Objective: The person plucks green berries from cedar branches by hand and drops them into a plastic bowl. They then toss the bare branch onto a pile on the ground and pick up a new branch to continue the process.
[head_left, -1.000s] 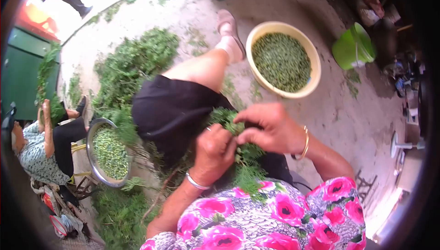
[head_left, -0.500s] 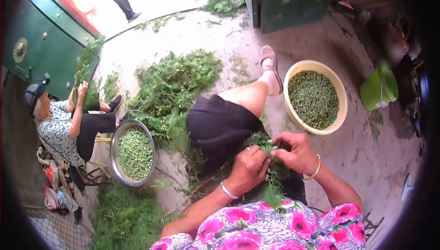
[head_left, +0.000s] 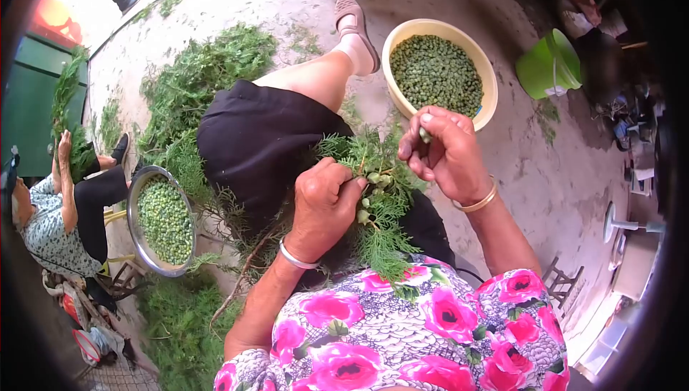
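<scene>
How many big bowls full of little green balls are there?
2. A cream basin sits just beyond the right hand, and a silver basin is on the left, by the seated person. More could hide in the dark edges.

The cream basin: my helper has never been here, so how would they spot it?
Follow the bare leg to its sandal. Just right of that in the view, beyond the right hand, stands the cream basin, filled with small green pieces. Its pale rim sets it apart from the shiny metal basin on the left and the bright green bucket.
</scene>
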Tool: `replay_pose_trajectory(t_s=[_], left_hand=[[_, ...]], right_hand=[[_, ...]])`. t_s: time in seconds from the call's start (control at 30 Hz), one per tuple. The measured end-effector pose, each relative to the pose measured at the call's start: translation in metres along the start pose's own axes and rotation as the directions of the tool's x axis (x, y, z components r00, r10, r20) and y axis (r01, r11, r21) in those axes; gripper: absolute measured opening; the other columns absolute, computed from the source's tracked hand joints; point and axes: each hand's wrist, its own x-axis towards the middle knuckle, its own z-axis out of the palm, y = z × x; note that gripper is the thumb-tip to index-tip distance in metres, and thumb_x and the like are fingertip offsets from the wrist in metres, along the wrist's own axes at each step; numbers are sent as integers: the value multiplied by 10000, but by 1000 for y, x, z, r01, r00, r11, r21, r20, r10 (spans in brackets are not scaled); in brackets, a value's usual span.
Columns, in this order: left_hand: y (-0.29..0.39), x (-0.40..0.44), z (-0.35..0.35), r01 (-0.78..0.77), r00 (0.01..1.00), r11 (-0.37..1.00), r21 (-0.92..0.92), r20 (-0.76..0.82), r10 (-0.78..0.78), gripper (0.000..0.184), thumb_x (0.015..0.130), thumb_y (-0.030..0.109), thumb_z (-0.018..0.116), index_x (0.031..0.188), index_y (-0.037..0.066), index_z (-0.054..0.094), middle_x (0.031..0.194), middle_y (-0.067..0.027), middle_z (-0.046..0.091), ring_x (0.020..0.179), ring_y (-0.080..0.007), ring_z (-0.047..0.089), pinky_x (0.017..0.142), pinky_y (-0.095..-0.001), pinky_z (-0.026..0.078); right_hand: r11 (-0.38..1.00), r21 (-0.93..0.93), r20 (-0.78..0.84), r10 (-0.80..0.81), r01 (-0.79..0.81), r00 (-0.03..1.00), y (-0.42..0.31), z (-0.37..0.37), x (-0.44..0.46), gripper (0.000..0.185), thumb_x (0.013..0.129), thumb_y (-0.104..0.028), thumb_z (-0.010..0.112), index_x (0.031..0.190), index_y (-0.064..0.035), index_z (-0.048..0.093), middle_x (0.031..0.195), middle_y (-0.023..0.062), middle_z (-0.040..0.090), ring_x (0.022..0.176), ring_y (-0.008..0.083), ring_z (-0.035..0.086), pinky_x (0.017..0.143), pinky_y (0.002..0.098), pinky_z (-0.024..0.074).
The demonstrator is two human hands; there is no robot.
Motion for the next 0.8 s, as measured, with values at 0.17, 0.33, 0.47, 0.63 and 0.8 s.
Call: replay_pose_trajectory(t_s=[0.17, 0.33, 0.47, 0.63, 0.8], left_hand=[[1, 1, -1, 46, 999, 999, 0, 11, -46, 155, 668, -9, 694, 647, -19, 541, 579, -143, 486, 526, -304, 519, 487, -393, 383], [0, 5, -1, 143, 989, 990, -12, 32, -142, 165, 673, 8, 681, 630, -40, 529, 594, -172, 513, 535, -328, 537, 493, -401, 392], [-3, 1, 3, 153, 988, 987, -40, 9, -152, 159, 672, 8, 679, 621, -37, 535, 593, -178, 513, 537, -336, 537, 494, -403, 396], [-4, 0, 4, 105, 994, 994, 13, -12, -105, 124, 680, 15, 692, 653, -26, 578, 595, -166, 529, 514, -281, 543, 487, -366, 410], [-10, -1, 11, 87, 995, 996, 2, -40, -87, 116, 675, 20, 696, 669, -33, 593, 622, -177, 549, 553, -314, 568, 500, -384, 420]], right_hand=[[921, -389, 153, 84, -18, 985, 6, 7, -24, 181, 817, -46, 575, 973, 32, 623, 815, 68, 634, 546, 43, 515, 473, 173, 397], [652, -714, 188, -173, 255, 967, 43, 28, -30, 246, 696, -118, 756, 852, 32, 639, 695, 124, 607, 582, 172, 579, 548, 312, 455], [661, -699, 247, -135, 273, 960, 52, 26, -25, 255, 671, -122, 765, 798, 47, 623, 661, 129, 611, 611, 178, 603, 553, 320, 461], [778, -620, 146, -9, 98, 989, 48, 22, -20, 212, 708, -143, 750, 769, 20, 630, 649, 66, 626, 596, 97, 554, 550, 275, 446], [586, -786, 98, -193, 195, 976, 69, 22, -21, 190, 734, -150, 709, 768, 19, 627, 626, 112, 614, 574, 122, 558, 543, 321, 454]])
